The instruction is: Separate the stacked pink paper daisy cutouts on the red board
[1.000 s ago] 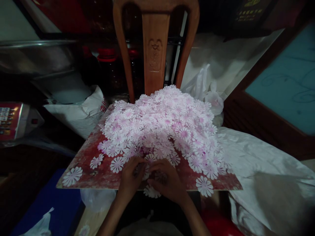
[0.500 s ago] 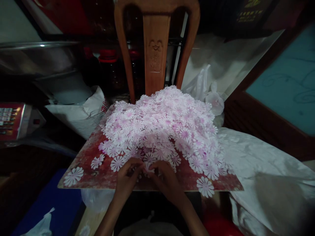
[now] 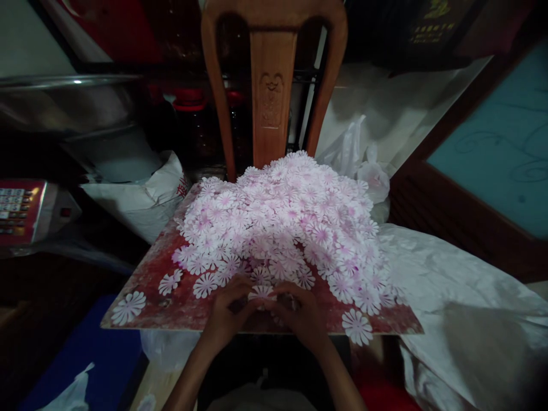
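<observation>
A white flower cutout (image 3: 261,293) with a pinkish centre is pinched between my two hands, low over the front of a worn red board (image 3: 149,279). On its left edge are the fingers and thumb of my left hand (image 3: 229,308). My right hand (image 3: 299,311) grips the opposite edge, thumb nearly meeting the other thumb. Just beyond my fingertips rises a large heap of similar pink-and-white flower cutouts (image 3: 282,211). Single flowers lie apart from it: one at the board's left corner (image 3: 128,308) and another overhanging its front edge (image 3: 357,326).
Behind the heap stands a carved wooden chair back (image 3: 273,85). White sacks (image 3: 462,297) crowd the right side, with knotted plastic bags (image 3: 373,177) at the back right. To the left are a paper-like white bag (image 3: 145,197), a metal basin (image 3: 64,103) and a blue box-like surface (image 3: 89,354).
Both hands have spread slightly apart and turned the flower between them, so its petals now show fanned out; before, it looked curled up in the fingers. The heap is unchanged.
</observation>
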`<control>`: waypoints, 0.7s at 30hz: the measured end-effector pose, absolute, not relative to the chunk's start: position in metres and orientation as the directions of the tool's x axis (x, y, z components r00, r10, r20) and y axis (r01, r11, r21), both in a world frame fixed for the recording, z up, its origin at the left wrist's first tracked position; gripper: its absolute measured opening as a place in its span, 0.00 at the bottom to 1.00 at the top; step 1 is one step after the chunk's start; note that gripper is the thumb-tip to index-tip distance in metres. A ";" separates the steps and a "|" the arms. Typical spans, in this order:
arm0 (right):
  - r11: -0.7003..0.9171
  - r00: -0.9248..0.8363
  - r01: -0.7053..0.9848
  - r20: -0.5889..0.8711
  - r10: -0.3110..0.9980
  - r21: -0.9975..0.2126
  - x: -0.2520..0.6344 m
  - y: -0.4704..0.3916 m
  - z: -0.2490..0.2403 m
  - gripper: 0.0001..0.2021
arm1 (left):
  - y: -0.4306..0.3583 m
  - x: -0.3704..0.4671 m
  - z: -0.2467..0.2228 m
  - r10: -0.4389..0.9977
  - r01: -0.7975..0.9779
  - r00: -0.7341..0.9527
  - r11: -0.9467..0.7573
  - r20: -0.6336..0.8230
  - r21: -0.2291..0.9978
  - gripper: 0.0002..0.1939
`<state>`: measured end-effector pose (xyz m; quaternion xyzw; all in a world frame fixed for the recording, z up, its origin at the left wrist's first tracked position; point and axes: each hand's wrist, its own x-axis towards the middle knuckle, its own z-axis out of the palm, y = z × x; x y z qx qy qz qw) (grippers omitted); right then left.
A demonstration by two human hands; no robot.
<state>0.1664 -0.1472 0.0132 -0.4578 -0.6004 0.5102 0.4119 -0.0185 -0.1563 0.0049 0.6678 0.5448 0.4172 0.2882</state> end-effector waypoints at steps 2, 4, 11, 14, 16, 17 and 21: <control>0.083 -0.272 0.094 0.054 0.961 -0.992 0.167 -0.148 0.017 0.06 | -0.157 -0.019 0.003 0.977 0.462 0.006 -0.192 0.213 0.866 0.10; 0.137 -0.326 0.070 0.107 0.939 -0.988 0.169 -0.148 0.020 0.05 | -0.158 -0.022 0.001 0.987 0.415 -0.041 -0.127 0.158 0.901 0.11; 0.154 -0.247 -0.017 0.153 0.957 -0.988 0.173 -0.147 0.023 0.09 | -0.159 -0.027 0.006 0.998 0.380 -0.060 0.028 -0.005 0.925 0.17; 0.138 -0.183 -0.029 0.141 0.973 -0.990 0.172 -0.147 0.019 0.13 | -0.162 -0.027 0.013 0.984 0.302 0.146 -0.144 0.103 0.942 0.21; 0.127 -0.169 -0.026 0.129 0.977 -0.992 0.172 -0.147 0.016 0.15 | -0.162 -0.027 0.017 0.965 0.260 0.225 -0.191 0.133 0.946 0.29; 0.126 -0.167 -0.023 0.128 0.978 -0.992 0.172 -0.146 0.014 0.16 | -0.162 -0.026 0.018 0.966 0.256 0.226 -0.183 0.126 0.949 0.32; 0.173 -0.173 -0.033 0.176 0.969 -0.984 0.174 -0.144 0.011 0.21 | -0.160 -0.025 0.019 0.989 0.281 0.125 -0.111 0.078 0.953 0.28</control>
